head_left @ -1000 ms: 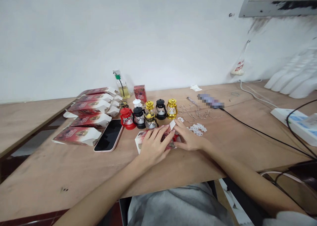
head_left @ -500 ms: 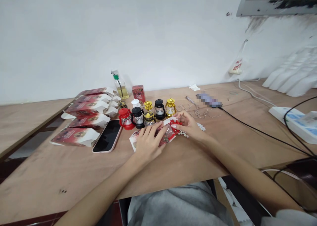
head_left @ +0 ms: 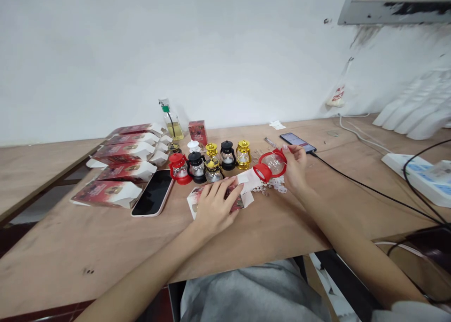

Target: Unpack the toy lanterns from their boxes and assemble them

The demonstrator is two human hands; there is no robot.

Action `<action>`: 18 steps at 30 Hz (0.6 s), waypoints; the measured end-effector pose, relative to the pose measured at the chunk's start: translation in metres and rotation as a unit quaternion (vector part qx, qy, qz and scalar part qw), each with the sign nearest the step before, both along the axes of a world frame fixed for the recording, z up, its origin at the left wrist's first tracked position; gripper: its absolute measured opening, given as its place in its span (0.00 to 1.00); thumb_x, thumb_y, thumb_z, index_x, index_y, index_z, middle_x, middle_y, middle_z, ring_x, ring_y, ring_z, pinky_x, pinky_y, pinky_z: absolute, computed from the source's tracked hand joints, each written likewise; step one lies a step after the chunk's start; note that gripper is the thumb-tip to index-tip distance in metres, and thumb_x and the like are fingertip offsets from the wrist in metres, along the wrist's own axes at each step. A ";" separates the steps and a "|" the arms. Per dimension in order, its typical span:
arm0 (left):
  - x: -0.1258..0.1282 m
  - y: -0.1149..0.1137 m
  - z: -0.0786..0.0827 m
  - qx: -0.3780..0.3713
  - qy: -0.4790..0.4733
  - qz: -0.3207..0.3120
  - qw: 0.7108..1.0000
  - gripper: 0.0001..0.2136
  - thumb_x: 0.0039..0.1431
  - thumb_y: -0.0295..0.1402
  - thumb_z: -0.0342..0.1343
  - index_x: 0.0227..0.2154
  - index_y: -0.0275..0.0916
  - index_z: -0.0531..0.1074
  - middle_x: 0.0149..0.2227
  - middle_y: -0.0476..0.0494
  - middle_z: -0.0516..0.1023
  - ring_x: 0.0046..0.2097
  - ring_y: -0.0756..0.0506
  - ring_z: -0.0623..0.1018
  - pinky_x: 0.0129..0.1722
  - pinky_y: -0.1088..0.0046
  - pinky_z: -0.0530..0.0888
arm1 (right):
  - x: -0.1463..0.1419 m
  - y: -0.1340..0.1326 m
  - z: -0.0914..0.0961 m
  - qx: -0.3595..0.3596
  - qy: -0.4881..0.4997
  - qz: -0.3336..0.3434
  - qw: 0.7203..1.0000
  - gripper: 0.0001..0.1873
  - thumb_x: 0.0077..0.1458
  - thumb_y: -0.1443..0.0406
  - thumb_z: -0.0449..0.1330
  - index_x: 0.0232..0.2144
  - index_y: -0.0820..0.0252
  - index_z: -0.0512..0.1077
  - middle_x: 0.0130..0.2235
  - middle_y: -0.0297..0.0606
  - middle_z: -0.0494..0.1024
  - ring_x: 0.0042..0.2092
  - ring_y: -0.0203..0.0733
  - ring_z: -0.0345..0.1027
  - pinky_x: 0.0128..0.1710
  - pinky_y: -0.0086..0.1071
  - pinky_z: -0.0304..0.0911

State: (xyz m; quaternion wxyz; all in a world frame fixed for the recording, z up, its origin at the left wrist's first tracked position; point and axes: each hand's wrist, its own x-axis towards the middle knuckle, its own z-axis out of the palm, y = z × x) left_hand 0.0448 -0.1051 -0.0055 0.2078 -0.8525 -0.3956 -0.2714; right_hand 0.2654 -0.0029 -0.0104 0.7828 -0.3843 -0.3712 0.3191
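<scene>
My left hand (head_left: 219, 203) lies over a red-and-white cardboard box (head_left: 194, 200), thumb and fingers around it. White flaps at the box's right end stand open. In my right hand (head_left: 296, 166) is a small red lantern (head_left: 274, 164) with a clear globe, tilted on its side, its round base turned down to the left. The lantern is apart from the box, over small white round pieces (head_left: 259, 189) on the table. Just beyond my left hand stand several small lanterns, among them a red one (head_left: 180, 169), a black one (head_left: 196, 168) and a gold one (head_left: 243, 155).
Several red-and-white boxes (head_left: 114, 193) lie at the left beside a phone (head_left: 153, 194). A pump bottle (head_left: 173, 124) and an upright red box (head_left: 198, 133) stand near the wall. At right are a cabled phone (head_left: 298, 142) and a white power strip (head_left: 419, 176).
The red lantern has come out of the box's open end and moved right with my right hand. My left hand stays on the box, whose flaps now show.
</scene>
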 end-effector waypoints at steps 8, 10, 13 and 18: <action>-0.001 0.000 0.000 0.008 -0.012 -0.008 1.000 0.22 0.49 0.30 0.55 0.50 0.37 0.65 0.52 0.35 0.70 0.49 0.38 0.71 0.41 0.61 0.68 | 0.005 0.003 0.002 0.019 0.003 -0.038 0.999 0.21 0.42 0.53 0.66 0.31 0.58 0.63 0.31 0.28 0.67 0.32 0.30 0.63 0.33 0.26 0.61; -0.002 -0.001 0.002 0.026 -0.010 -0.016 0.999 0.22 0.50 0.31 0.55 0.50 0.37 0.65 0.52 0.34 0.71 0.48 0.38 0.72 0.41 0.61 0.68 | 0.008 0.005 0.003 0.020 0.002 -0.057 0.998 0.21 0.42 0.53 0.66 0.31 0.58 0.62 0.31 0.28 0.66 0.31 0.30 0.62 0.34 0.26 0.60; -0.003 0.000 0.004 0.069 -0.001 -0.048 0.996 0.20 0.52 0.33 0.54 0.49 0.34 0.64 0.50 0.30 0.71 0.47 0.37 0.73 0.39 0.61 0.69 | 0.008 0.005 0.002 0.014 -0.030 -0.062 0.998 0.19 0.45 0.53 0.64 0.31 0.58 0.62 0.31 0.28 0.66 0.31 0.30 0.62 0.34 0.27 0.60; -0.005 0.005 0.008 0.138 -0.001 -0.154 0.978 0.19 0.55 0.43 0.50 0.44 0.34 0.63 0.44 0.27 0.73 0.44 0.38 0.74 0.35 0.63 0.72 | -0.012 -0.013 -0.007 0.030 -0.175 0.017 0.984 0.15 0.51 0.54 0.60 0.33 0.57 0.63 0.34 0.32 0.68 0.35 0.35 0.64 0.37 0.30 0.62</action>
